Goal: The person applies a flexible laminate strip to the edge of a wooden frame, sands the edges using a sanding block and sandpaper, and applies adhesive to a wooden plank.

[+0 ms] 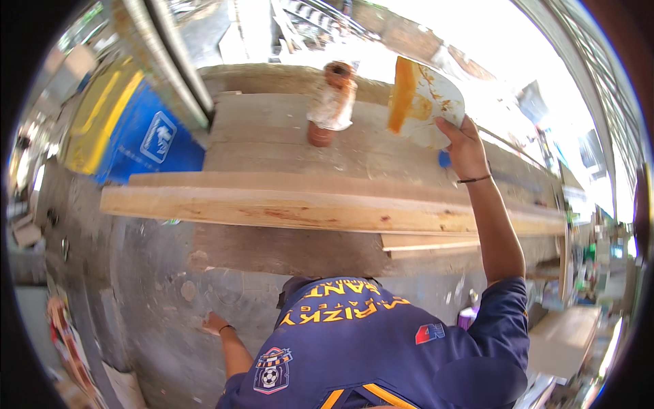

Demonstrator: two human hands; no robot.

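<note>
My right hand [469, 146] is raised over the far side of the wooden bench [266, 143], its thumb and fingers closed on the edge of a thin white sheet [439, 102]. Orange-brown smears mark the sheet, with a broad orange band down its left edge. Left of it a reddish-brown container [321, 135], crusted with white and rust-coloured residue, stands upright on the bench. My left hand [212, 323] hangs low at the left above the grey floor, away from the bench. Its fingers are small and blurred, so their pose is unclear.
A long pale timber beam [306, 210] lies across the bench's near side. A shorter board [429, 244] sits below it at the right. Beyond the left end stands a blue and yellow box [146, 129] beside a post [170, 61]. A small blue object [445, 159] lies near my right hand.
</note>
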